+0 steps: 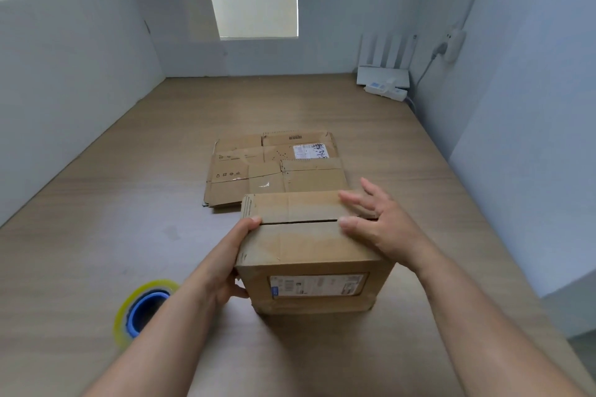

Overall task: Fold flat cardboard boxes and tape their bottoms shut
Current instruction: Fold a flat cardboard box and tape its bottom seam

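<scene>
The folded box [306, 245] stands on the wooden table [96, 203] right in front of you. Its two flaps are closed on top and meet in a dark seam that runs across from left to right. A white shipping label [317, 285] sits on the side of the box facing you.

Your left hand [222, 267] grips the box's left wall. The thumb is hooked over the top edge at the left end of the seam, and the fingers wrap down that side, mostly out of sight. Your right hand [383, 226] lies on the right end of the box's top, with its fingers straight and spread. They press flat across both flaps where the seam ends.

Just behind the box, and partly covered by its far edge, a stack of flat cardboard [274, 167] lies on the table. It shows printed marks and a white sticker with handwriting. To the left of the box and nearer to you, your left forearm partly hides a roll of clear tape [129, 309] with a blue core.

Well beyond the box, in the far right corner, a white router [383, 74] with upright antennas stands against the wall. A white power strip [385, 92] lies just in front of it.
</scene>
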`<state>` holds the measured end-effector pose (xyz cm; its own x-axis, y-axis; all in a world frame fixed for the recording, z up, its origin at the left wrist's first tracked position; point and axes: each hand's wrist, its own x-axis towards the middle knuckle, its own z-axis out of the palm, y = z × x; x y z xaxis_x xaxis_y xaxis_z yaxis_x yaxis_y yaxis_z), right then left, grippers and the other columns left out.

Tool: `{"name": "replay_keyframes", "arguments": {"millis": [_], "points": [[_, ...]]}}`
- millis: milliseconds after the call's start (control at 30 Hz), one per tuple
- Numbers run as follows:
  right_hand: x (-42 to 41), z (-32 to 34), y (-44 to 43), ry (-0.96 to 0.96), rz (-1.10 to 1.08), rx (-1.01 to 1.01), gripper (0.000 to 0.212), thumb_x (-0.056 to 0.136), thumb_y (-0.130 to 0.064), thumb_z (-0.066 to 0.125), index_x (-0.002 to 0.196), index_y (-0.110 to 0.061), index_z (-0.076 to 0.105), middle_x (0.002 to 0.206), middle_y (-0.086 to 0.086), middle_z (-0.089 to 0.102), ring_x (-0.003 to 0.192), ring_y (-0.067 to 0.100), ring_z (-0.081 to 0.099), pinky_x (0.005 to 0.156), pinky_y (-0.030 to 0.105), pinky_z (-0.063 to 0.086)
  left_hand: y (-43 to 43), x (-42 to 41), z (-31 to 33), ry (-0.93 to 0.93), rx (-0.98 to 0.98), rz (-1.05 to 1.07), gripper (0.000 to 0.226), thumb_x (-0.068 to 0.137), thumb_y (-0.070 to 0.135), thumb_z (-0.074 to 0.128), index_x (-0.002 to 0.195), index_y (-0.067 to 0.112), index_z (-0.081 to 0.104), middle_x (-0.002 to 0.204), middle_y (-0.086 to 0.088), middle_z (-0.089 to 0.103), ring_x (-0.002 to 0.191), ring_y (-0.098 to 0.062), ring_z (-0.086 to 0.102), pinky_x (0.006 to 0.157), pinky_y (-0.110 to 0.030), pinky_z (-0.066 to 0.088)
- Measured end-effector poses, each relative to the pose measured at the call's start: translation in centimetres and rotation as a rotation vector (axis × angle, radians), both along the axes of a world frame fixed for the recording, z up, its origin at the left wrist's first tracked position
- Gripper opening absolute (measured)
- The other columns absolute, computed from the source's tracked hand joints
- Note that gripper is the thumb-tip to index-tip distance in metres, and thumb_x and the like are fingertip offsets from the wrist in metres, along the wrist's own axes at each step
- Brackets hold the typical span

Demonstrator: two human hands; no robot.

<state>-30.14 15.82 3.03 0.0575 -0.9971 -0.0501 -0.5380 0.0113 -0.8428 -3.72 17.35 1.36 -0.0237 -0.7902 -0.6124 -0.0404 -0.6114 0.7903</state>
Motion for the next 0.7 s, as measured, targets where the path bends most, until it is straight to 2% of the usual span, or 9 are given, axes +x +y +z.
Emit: {"name": "replay_keyframes", "arguments": {"millis": [100, 167, 200, 267, 300, 367, 500, 600, 700], "points": [[0.7, -0.1, 0.2, 0.062, 0.032, -0.038, 0.048, 0.078, -0.034, 0.075, 0.124, -0.035, 0.060, 0.155, -0.009, 0.022, 0.141, 0.013, 0.020, 0.115, 0.034, 0.016, 0.0, 0.2, -0.1, -0.006, -0.142, 0.043, 0.047, 0.087, 0.060, 0.049, 0.121, 0.029, 0.059, 0.110, -0.006, 0.069, 0.107, -0.027, 0.061, 0.085, -0.042, 0.051], [0.7, 0.0, 0.2, 0.050, 0.019, -0.046, 0.048, 0.078, -0.033, 0.076, 0.124, -0.033, 0.061, 0.155, -0.008, 0.023, 0.141, 0.014, 0.022, 0.116, 0.034, 0.017, 0.6, 1.1, -0.3, -0.125, -0.318, 0.108, 0.046, 0.093, 0.057, 0.042, 0.123, 0.026, 0.055, 0.119, -0.001, 0.063, 0.110, -0.021, 0.058, 0.084, -0.035, 0.049], [0.6, -0.1, 0.2, 0.052, 0.016, -0.048, 0.048, 0.078, -0.033, 0.076, 0.124, -0.033, 0.062, 0.155, -0.008, 0.024, 0.140, 0.013, 0.022, 0.116, 0.032, 0.017, 0.9, 2.0, -0.7, -0.293, -0.390, 0.132, 0.046, 0.094, 0.057, 0.041, 0.121, 0.022, 0.054, 0.120, -0.001, 0.061, 0.108, -0.018, 0.057, 0.084, -0.035, 0.048], [0.6, -0.2, 0.2, 0.070, 0.007, -0.074, 0.047, 0.077, -0.033, 0.076, 0.122, -0.031, 0.063, 0.153, -0.008, 0.028, 0.140, 0.012, 0.023, 0.113, 0.027, 0.016, 2.0, 4.4, -1.8, -0.813, -0.404, 0.076, 0.052, 0.091, 0.058, 0.045, 0.119, 0.015, 0.055, 0.117, -0.004, 0.060, 0.104, -0.020, 0.056, 0.084, -0.035, 0.046], [0.7, -0.3, 0.2, 0.094, 0.004, -0.108, 0.044, 0.077, -0.034, 0.076, 0.120, -0.030, 0.065, 0.151, -0.009, 0.032, 0.140, 0.011, 0.022, 0.111, 0.024, 0.014, 2.7, 5.4, -2.6, -1.022, -0.343, 0.000, 0.057, 0.090, 0.060, 0.046, 0.118, 0.012, 0.056, 0.116, -0.006, 0.060, 0.103, -0.021, 0.056, 0.084, -0.035, 0.045], [1.0, -0.3, 0.4, 0.147, 0.003, -0.218, 0.035, 0.077, -0.033, 0.076, 0.112, -0.028, 0.070, 0.142, -0.012, 0.044, 0.138, 0.008, 0.020, 0.110, 0.022, 0.012, 3.9, 6.5, -4.2, -1.258, -0.173, -0.173, 0.063, 0.086, 0.067, 0.044, 0.114, 0.012, 0.056, 0.111, -0.005, 0.059, 0.098, -0.021, 0.054, 0.080, -0.031, 0.044], [1.2, 0.0, 0.8, 0.315, 0.052, -0.471, 0.019, 0.078, -0.028, 0.076, 0.096, -0.021, 0.077, 0.111, -0.009, 0.066, 0.116, 0.020, 0.046, 0.101, 0.037, 0.035, 3.9, 6.6, -6.4, -1.325, -0.088, -0.246, 0.069, 0.079, 0.072, 0.051, 0.111, 0.012, 0.047, 0.109, -0.005, 0.052, 0.095, -0.020, 0.056, 0.069, -0.027, 0.047], [1.2, 0.4, 0.7, 0.376, 0.081, -0.521, 0.017, 0.078, -0.027, 0.077, 0.094, -0.021, 0.078, 0.104, -0.006, 0.068, 0.104, 0.023, 0.052, 0.091, 0.041, 0.038, 3.4, 6.6, -7.2, -1.406, -0.010, -0.259, 0.076, 0.073, 0.076, 0.055, 0.113, 0.012, 0.046, 0.110, -0.005, 0.056, 0.095, -0.019, 0.058, 0.074, -0.029, 0.054], [1.4, 0.8, 0.4, 0.391, 0.090, -0.548, 0.015, 0.078, -0.025, 0.077, 0.092, -0.019, 0.078, 0.101, -0.003, 0.070, 0.099, 0.025, 0.055, 0.088, 0.041, 0.040, 3.8, 7.6, -8.4, -1.421, 0.049, -0.228, 0.078, 0.067, 0.076, 0.060, 0.114, 0.015, 0.049, 0.108, -0.001, 0.060, 0.095, -0.018, 0.059, 0.075, -0.028, 0.052]]}}
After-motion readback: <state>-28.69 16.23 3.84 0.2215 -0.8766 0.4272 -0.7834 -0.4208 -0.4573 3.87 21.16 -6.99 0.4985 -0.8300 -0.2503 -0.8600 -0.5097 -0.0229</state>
